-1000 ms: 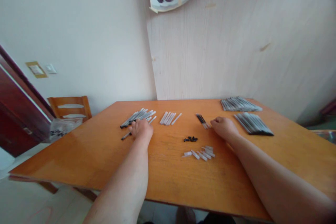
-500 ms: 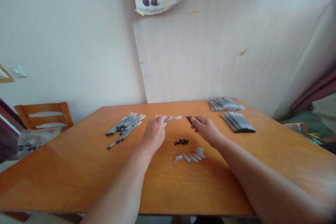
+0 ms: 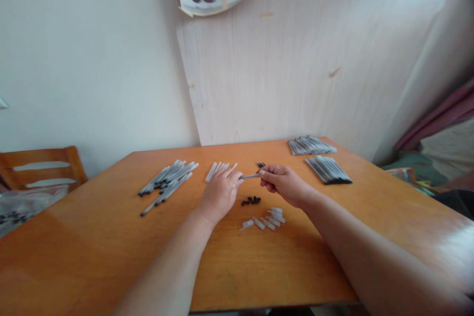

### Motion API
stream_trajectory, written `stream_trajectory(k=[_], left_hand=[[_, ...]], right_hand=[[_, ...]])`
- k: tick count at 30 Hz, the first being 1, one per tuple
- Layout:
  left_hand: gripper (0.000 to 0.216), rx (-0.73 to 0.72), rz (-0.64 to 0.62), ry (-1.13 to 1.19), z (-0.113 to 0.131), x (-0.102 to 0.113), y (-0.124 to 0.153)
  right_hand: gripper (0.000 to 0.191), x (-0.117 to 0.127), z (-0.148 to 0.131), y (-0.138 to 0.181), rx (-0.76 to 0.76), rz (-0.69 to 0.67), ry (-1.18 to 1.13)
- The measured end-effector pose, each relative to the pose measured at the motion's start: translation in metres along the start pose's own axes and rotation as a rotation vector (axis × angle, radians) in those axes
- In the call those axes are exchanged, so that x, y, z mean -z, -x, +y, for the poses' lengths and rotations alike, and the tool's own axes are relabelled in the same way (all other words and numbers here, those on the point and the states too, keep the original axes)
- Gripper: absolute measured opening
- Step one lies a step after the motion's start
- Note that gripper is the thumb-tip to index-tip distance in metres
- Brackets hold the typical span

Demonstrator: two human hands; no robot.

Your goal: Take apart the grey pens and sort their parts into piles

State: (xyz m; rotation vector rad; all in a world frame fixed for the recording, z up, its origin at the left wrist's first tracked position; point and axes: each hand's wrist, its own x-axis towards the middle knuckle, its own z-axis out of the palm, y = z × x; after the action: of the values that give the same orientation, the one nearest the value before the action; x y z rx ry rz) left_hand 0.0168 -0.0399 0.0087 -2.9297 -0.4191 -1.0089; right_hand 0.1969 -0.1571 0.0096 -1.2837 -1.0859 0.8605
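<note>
Between my hands a slim grey pen (image 3: 250, 176) lies nearly level. My left hand (image 3: 222, 192) is closed around its left part, and my right hand (image 3: 279, 182) pinches its right end, so that tip is hidden by the fingers. Just behind my right fingers are dark pieces (image 3: 260, 164) on the table. Several pale, clear tubes (image 3: 215, 170) lie past my left hand. Nearer to me are a cluster of small black plugs (image 3: 252, 201) and, below it, several translucent caps (image 3: 272, 222).
A loose pile of pens (image 3: 170, 177) with black ends lies to the left on the wooden table (image 3: 237, 266). Two neat rows of pens, a nearer row (image 3: 328, 170) and a farther row (image 3: 311, 145), are at the right. A chair (image 3: 40, 158) and a plastic bag (image 3: 33, 202) stand at far left.
My hands have come together. My right hand has moved onto the right end of the pen, whose whitish tip stood free before. The view has turned slightly right.
</note>
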Motion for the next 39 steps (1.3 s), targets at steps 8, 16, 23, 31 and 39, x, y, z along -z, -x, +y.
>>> stream_trajectory(k=[8,16,23,31,39], left_hand=[[0.024,0.032,-0.049,0.056,0.003,0.003,-0.001],[0.023,0.134,-0.113,0.274,0.008,0.006,-0.002],[0.023,0.228,-0.184,0.509,0.011,0.010,-0.001],[0.024,0.317,-0.312,0.637,0.008,0.014,0.001],[0.031,0.599,-0.187,0.660,-0.017,0.019,0.010]], right_hand=[[0.032,0.006,-0.010,0.003,0.006,-0.032,-0.018],[0.030,0.012,-0.017,0.005,0.004,-0.079,0.000],[0.029,0.015,-0.016,0.006,0.004,-0.108,0.014],[0.029,0.020,-0.014,0.005,0.014,-0.163,0.016],[0.026,0.051,-0.029,0.006,0.058,0.049,0.009]])
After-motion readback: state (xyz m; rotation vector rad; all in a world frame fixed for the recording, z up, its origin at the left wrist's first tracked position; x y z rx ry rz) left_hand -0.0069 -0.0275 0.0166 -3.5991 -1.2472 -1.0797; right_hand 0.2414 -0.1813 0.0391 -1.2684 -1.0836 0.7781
